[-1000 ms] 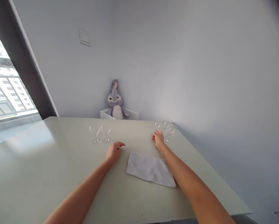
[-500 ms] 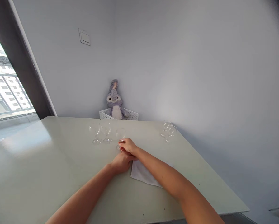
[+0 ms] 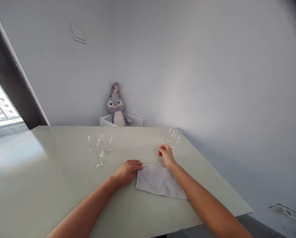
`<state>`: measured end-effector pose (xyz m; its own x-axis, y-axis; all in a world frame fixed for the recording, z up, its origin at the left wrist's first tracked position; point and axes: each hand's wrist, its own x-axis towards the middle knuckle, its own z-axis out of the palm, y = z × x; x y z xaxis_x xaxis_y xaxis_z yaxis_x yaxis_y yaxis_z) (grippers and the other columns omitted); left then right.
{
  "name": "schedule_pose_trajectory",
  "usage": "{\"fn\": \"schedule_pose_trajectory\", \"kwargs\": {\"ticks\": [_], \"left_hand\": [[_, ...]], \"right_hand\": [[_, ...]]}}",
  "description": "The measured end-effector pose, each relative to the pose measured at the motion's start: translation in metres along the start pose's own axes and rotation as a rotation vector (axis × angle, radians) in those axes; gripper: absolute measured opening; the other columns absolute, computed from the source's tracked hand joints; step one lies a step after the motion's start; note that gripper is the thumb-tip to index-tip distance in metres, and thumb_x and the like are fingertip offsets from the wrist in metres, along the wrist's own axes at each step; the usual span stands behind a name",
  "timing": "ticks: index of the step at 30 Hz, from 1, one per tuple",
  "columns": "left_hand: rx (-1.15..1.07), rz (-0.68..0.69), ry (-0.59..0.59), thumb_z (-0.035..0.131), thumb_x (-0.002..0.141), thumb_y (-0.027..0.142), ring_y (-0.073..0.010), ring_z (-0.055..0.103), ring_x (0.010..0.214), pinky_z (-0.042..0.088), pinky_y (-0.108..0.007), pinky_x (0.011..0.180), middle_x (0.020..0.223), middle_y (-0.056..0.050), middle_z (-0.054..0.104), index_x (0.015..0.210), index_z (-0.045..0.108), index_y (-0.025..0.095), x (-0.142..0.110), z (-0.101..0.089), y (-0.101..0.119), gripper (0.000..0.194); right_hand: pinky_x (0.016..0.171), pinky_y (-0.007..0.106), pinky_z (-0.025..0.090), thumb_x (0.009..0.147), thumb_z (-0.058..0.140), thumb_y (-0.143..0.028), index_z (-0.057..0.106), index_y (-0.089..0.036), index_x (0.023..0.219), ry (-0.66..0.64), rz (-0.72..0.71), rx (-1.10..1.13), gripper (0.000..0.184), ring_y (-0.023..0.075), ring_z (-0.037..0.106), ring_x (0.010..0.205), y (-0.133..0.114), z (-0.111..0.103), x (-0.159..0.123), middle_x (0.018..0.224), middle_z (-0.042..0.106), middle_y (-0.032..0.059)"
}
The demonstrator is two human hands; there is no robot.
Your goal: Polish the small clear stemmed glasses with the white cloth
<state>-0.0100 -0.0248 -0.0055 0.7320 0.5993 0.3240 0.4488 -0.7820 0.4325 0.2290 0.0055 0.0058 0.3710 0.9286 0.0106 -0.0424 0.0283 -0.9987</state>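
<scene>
My left hand [image 3: 128, 172] lies flat on the table, its fingers stretched out and touching the upper left corner of a folded white cloth [image 3: 155, 180]. Over the table beyond the cloth is my right hand [image 3: 166, 154], slightly blurred, with its fingers curled in and nothing visible in them. Left of my left hand stands a stemmed glass [image 3: 100, 162], upright, overlapping a second stemmed glass [image 3: 93, 136] behind it. Beside them is a third stemmed glass [image 3: 108, 142]. Nearest my right hand, at the back right, are two more glasses, one in front [image 3: 176, 137] and one behind [image 3: 171, 132].
The pale glossy table [image 3: 63, 185] runs to a corner of grey walls. Behind its far edge a plush rabbit [image 3: 116, 107] sits in a white perforated basket [image 3: 138, 122]. A wall switch [image 3: 78, 34] is at upper left, and a window [image 3: 1, 102] at far left.
The glass my right hand held now stands at left, in front of the others, released. My right hand has swung right, toward the back glasses. The view has turned slightly right.
</scene>
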Motion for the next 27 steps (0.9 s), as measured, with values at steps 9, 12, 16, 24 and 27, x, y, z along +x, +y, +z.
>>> {"fn": "schedule_pose_trajectory", "kwargs": {"ticks": [9,12,16,24,27], "left_hand": [[0.010,-0.043,0.027,0.037,0.066,-0.001,-0.0167,0.048,0.113,0.039,-0.035,0.095,0.120,0.002,0.056,0.091,0.065,0.024,0.001,0.001,0.002,0.045],[-0.021,-0.006,0.014,0.036,0.065,-0.003,-0.0159,0.047,0.114,0.038,-0.034,0.096,0.118,0.003,0.057,0.090,0.064,0.024,0.000,0.000,0.003,0.047],[-0.034,0.005,-0.002,0.036,0.063,-0.003,-0.0154,0.050,0.111,0.037,-0.032,0.097,0.104,0.002,0.065,0.100,0.062,0.025,0.001,-0.002,0.005,0.053],[-0.041,0.032,0.021,0.037,0.065,-0.003,-0.0156,0.050,0.110,0.036,-0.030,0.096,0.099,0.002,0.065,0.099,0.060,0.024,0.001,-0.003,0.007,0.049],[-0.046,0.020,0.037,0.039,0.065,-0.001,-0.0162,0.053,0.103,0.039,-0.030,0.092,0.102,0.000,0.064,0.087,0.061,0.022,0.000,-0.002,0.005,0.039]], "right_hand": [[0.048,0.020,0.047,0.055,0.065,-0.014,0.049,-0.018,0.076,0.233,0.113,0.186,0.026,0.0073,0.051,0.048,0.004,-0.076,0.059,0.063,0.053,-0.0039],[0.046,0.019,0.047,0.055,0.068,-0.015,0.050,-0.016,0.066,0.143,0.140,0.208,0.020,0.0071,0.052,0.048,0.005,-0.060,0.057,0.064,0.055,-0.0015],[0.045,0.018,0.045,0.059,0.067,-0.015,0.053,-0.015,0.063,0.006,0.179,0.202,0.015,0.0071,0.053,0.050,0.006,-0.031,0.042,0.072,0.060,0.0022],[0.052,0.021,0.048,0.066,0.061,-0.011,0.060,-0.012,0.072,-0.417,0.277,0.193,0.007,0.0090,0.057,0.056,0.006,0.064,-0.007,0.078,0.062,0.0046],[0.054,0.025,0.049,0.064,0.060,-0.006,0.061,-0.012,0.078,-0.508,0.306,0.210,0.015,0.0118,0.060,0.060,0.002,0.098,-0.023,0.084,0.062,0.0061]]}}
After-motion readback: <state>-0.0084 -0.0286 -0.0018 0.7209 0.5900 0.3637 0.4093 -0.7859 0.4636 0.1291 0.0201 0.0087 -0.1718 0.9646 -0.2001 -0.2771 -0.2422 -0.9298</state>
